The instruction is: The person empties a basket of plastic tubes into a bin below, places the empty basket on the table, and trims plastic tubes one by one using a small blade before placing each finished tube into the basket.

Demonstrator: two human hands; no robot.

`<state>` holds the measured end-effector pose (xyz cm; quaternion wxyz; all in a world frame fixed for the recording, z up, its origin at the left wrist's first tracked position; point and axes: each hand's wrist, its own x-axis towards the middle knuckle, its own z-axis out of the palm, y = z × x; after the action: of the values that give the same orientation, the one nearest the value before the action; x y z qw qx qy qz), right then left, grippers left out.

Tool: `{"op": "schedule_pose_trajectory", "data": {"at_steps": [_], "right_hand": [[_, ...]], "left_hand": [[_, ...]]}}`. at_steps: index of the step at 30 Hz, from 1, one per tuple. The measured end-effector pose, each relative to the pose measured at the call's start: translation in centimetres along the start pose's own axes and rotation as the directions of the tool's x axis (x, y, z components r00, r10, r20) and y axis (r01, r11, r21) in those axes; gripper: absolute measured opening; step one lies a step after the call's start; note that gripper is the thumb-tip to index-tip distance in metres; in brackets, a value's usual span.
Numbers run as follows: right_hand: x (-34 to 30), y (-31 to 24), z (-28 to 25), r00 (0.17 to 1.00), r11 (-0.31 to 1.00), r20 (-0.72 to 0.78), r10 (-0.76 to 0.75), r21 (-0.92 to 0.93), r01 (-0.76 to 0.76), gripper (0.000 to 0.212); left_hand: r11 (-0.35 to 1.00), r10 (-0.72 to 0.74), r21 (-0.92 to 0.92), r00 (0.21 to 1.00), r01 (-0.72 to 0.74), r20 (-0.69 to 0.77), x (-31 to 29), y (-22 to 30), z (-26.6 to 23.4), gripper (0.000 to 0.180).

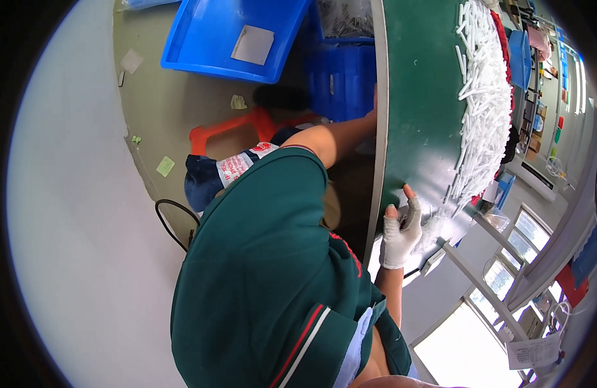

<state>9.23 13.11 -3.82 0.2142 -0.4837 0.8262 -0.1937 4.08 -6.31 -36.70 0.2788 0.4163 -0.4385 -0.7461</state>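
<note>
My right hand (402, 238), in a white glove with bare fingertips, is at the near edge of a green tabletop (422, 84). Its thumb and forefinger stand apart, and I see nothing held between them. Clear plastic (433, 229) lies just beyond that hand. Farther along the table spreads a long heap of slim white tubes or sticks (484, 103), with red material along its far side. My left forearm (343, 139) reaches toward the table's edge and passes under it, so the left hand is hidden.
On the floor to my left are a blue tray (204, 39) with a pale card in it and a blue crate (340, 81). Near my legs stands a red-orange stool (237, 126). Shelves with boxes line the far side, and a white rail (486, 291) stands near the windows.
</note>
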Motion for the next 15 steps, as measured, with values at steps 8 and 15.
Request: {"op": "schedule_pose_trajectory", "data": {"at_steps": [8, 15], "right_hand": [[0.3, 0.6, 0.0, 0.999, 0.999, -0.021, -0.049, -0.010, 0.049, 0.049], [0.2, 0.1, -0.1, 1.000, 0.999, -0.003, -0.015, -0.046, 0.015, 0.049]], "left_hand": [[0.998, -0.060, 0.011, 0.998, 0.060, -0.011, -1.5, 0.5, 0.1, 0.103], [0.995, -0.098, 0.025, 0.995, 0.099, -0.015, -1.4, 0.3, 0.8, 0.103]]}}
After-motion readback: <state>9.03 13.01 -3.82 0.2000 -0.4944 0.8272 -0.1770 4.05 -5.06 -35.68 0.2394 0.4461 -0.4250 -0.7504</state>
